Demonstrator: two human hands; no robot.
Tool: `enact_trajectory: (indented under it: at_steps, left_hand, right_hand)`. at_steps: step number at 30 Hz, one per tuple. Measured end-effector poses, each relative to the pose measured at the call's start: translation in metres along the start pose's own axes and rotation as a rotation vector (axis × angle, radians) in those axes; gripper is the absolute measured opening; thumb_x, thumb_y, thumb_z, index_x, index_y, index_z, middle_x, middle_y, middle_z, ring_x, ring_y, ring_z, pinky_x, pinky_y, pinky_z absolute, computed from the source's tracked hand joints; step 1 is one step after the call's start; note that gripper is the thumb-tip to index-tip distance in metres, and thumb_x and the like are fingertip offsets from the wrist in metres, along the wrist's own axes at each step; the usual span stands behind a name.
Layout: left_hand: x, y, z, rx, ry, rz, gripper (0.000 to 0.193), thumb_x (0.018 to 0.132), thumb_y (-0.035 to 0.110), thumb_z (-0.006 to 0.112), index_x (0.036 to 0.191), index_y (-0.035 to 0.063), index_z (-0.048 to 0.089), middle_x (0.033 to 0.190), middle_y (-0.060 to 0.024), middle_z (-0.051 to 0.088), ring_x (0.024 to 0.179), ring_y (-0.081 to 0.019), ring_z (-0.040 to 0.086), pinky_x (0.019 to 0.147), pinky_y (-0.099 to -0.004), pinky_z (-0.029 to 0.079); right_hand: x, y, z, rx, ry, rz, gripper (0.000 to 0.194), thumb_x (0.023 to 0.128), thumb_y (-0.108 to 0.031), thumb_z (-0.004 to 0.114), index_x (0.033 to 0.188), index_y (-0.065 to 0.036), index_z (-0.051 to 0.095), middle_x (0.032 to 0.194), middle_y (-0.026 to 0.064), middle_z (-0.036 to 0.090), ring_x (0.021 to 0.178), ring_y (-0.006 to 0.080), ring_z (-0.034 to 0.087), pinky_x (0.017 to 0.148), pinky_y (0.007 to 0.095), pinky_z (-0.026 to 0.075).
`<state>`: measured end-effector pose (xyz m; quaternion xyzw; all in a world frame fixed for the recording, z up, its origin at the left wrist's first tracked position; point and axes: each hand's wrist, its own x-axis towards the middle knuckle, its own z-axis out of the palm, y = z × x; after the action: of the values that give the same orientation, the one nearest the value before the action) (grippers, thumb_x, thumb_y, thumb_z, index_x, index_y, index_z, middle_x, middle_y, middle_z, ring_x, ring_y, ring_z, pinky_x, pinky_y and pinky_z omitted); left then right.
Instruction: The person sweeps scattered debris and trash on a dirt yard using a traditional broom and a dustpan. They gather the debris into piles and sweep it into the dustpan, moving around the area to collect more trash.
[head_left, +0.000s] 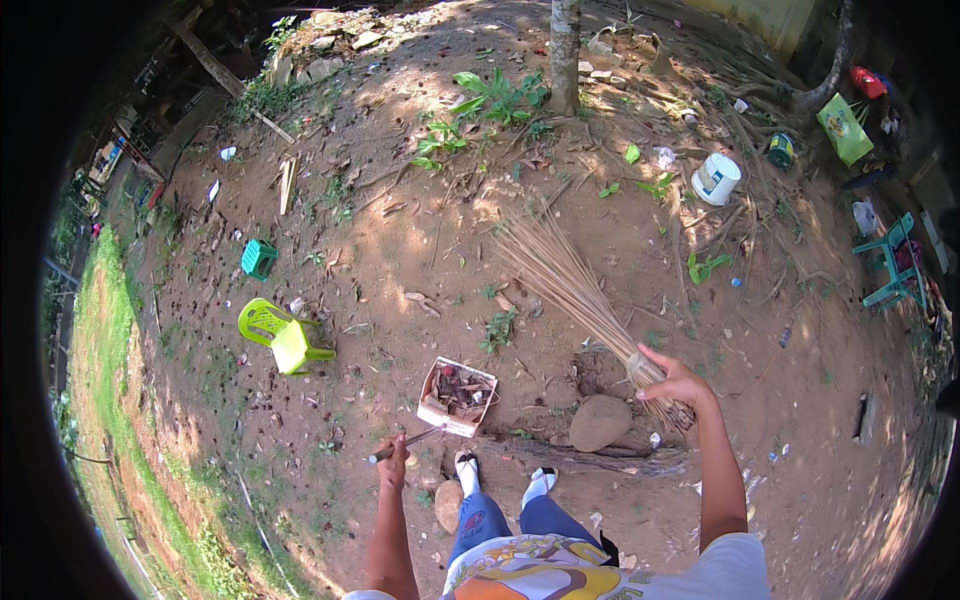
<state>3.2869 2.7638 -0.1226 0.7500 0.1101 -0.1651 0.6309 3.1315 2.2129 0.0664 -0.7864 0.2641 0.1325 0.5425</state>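
A bundle of thin sticks tied as a broom (581, 292) is gripped near its bound end by my right hand (673, 381); its loose tips fan out over the dirt ahead. My left hand (392, 459) is closed around the handle of a dustpan (459, 424), whose box-like pan stands low in front of my feet. Dry leaves and bits of litter (459, 391) lie inside the pan. The thin shaft between the handle and the pan slants up to the right.
Near my feet lie a large round stone (601, 424), a smaller stone (448, 506) and a log (555, 452). Further left stand a lime plastic chair (289, 345) and a green stool (259, 259). Ahead are a tree trunk (565, 60), roots and a white bucket (716, 180).
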Motion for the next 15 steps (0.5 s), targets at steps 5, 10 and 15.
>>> enact_trajectory:
  at_steps: [5, 10, 15]
  left_hand:
    - [0.004, -0.002, -0.002, 0.052, 0.002, 0.030, 0.028, 0.086, 0.027, 0.062, 0.089, -0.0001, 0.062, 0.067, 0.0001, 0.049, 0.058, -0.0085, 0.046, 0.054, -0.0231, 0.041]
    - [0.011, 0.013, 0.001, 0.162, 0.001, 0.086, 0.029, 0.086, 0.027, 0.061, 0.095, -0.0007, 0.064, 0.067, -0.0012, 0.051, 0.058, -0.0101, 0.046, 0.053, -0.0250, 0.041]
    - [0.009, 0.009, 0.001, 0.119, 0.007, 0.062, 0.023, 0.088, 0.022, 0.060, 0.090, -0.0003, 0.066, 0.063, 0.0013, 0.052, 0.057, -0.0074, 0.043, 0.051, -0.0245, 0.035]
  right_hand:
    - [0.064, -0.047, 0.042, 0.214, 0.180, 0.236, 0.099, 0.055, -0.006, 0.079, 0.141, -0.012, 0.032, 0.120, 0.0173, 0.056, 0.101, 0.0208, 0.057, 0.088, 0.0289, 0.044]
    - [0.131, 0.019, 0.153, 0.111, 0.145, 0.299, 0.101, 0.051, -0.008, 0.078, 0.140, -0.005, 0.030, 0.126, 0.0204, 0.051, 0.109, 0.0261, 0.054, 0.091, 0.0291, 0.042]
    - [0.097, 0.017, 0.231, -0.098, -0.181, 0.222, 0.102, 0.050, -0.006, 0.080, 0.140, -0.008, 0.033, 0.127, 0.0167, 0.052, 0.113, 0.0215, 0.050, 0.095, 0.0266, 0.036]
